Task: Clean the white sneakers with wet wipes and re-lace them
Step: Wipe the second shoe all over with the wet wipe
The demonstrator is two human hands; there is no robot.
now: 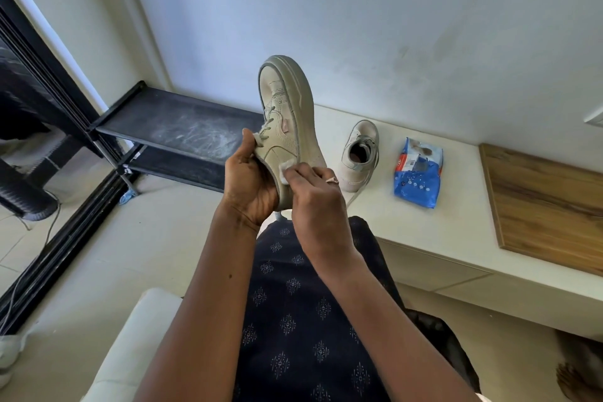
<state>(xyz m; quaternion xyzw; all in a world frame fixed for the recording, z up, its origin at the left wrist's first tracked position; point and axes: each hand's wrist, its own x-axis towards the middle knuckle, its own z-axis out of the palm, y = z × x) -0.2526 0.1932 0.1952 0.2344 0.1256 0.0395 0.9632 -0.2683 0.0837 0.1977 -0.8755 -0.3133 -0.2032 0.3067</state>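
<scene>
A white sneaker (287,114) is held up in front of me, toe pointing away, its side and thick sole turned to the right. My left hand (249,183) grips it round the heel and collar, thumb by the laces. My right hand (313,196) pinches a small white wet wipe (284,173) against the sneaker's side near the heel. The second white sneaker (357,157) stands on the white ledge (456,245), its opening facing me and a lace trailing over the edge. A blue pack of wet wipes (417,173) lies just right of it.
A wooden board (548,202) lies on the ledge at the right. A dusty black shelf rack (182,134) stands at the left by a dark glass door frame (49,108). My lap in a dark patterned skirt (303,320) is below, on a white seat (130,346).
</scene>
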